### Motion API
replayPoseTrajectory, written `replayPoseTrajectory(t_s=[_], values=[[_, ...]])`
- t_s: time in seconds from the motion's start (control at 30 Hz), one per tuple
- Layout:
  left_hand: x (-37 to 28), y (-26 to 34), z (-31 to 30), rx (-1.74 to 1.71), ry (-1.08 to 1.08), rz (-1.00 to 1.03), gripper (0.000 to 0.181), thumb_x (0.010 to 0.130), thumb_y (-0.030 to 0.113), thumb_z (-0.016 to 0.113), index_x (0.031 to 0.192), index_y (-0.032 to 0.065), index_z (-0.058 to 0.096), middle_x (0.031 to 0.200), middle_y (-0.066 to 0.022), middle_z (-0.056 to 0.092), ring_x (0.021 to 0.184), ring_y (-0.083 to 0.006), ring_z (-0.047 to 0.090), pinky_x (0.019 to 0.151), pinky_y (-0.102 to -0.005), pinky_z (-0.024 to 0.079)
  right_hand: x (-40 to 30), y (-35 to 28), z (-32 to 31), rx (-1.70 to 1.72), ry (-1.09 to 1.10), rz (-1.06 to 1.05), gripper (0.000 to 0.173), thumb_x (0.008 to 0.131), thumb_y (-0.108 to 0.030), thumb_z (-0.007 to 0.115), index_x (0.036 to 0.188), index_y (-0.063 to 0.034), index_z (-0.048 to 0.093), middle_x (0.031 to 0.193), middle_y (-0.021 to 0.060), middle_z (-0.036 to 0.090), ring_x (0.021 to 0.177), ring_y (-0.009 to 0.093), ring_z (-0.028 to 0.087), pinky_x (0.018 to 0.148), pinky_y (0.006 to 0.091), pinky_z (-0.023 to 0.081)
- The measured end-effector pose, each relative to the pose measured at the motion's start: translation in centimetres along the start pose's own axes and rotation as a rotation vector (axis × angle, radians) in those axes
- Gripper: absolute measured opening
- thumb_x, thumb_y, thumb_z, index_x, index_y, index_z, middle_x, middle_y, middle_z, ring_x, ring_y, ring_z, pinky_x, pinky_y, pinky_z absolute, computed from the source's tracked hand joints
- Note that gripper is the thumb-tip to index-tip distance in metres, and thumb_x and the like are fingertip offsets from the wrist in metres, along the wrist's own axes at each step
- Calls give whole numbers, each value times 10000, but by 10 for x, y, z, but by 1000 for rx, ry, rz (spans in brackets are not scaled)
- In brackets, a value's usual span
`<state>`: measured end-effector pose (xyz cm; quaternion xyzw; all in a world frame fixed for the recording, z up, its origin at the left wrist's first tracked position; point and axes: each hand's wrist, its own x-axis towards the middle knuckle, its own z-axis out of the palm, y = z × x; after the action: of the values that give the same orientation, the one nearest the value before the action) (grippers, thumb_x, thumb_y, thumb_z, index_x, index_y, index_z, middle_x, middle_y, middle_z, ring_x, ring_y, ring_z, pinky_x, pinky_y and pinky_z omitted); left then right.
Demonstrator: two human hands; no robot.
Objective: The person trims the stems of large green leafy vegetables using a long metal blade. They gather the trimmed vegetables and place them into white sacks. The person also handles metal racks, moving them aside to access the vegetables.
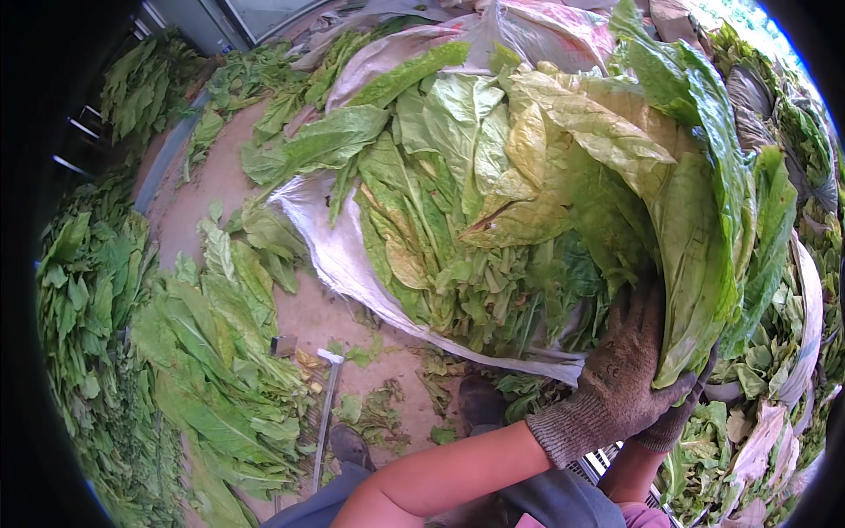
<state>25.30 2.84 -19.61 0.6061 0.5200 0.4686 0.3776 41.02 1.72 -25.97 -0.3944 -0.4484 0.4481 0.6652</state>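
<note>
Both of my hands wear dark knit work gloves. My left hand (pixel 620 376) is closed around the stem end of a bundle of large green leaves (pixel 703 264), which look like tobacco leaves. Behind it, my right hand (pixel 673 419) is mostly hidden by the left one and the leaves; its fingers press against the same bundle from the other side. The bundle rises and droops over a heap of green and yellowing leaves (pixel 455 198) lying on an open white woven sack (pixel 370 284).
More leaves (pixel 224 369) lie in a pile on the floor at the left, beside a thin metal bar (pixel 325 422). Other leaf heaps line the far left and right. A bluish rail (pixel 168 158) runs along the upper left. My shoes (pixel 350 445) stand on the littered floor.
</note>
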Motion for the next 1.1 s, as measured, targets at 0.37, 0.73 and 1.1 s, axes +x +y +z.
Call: replayPoseTrajectory(t_s=[0.37, 0.73, 1.1], values=[[-83, 117, -115, 451, 194, 62, 1211, 749, 545, 810, 1529, -154, 203, 1582, -328, 260, 1473, -484, 276, 1213, -464, 328, -63, -45, 67, -216, -131, 73, 653, 1032, -329, 538, 1599, -129, 284, 1627, 181, 314, 1467, 353, 375, 1210, 530, 335], [-278, 279, -227, 620, 680, 96, 1178, 766, 404, 846, 1516, -168, 140, 1577, -360, 193, 1473, -546, 202, 1213, -518, 312, -132, -209, 232, -51, -642, -287, 705, 1017, -388, 571, 1603, -136, 271, 1638, 178, 289, 1477, 353, 353, 1209, 532, 330], [-538, 263, -363, 240, 1102, 262, 1279, 689, 263, 967, 1593, 8, 99, 1473, -180, 478, 1385, -298, 466, 1170, -405, 364, -365, -261, 419, 225, -1483, -132, 622, 1018, -200, 601, 1563, -83, 325, 1577, 160, 396, 1415, 305, 447, 1174, 485, 380]])
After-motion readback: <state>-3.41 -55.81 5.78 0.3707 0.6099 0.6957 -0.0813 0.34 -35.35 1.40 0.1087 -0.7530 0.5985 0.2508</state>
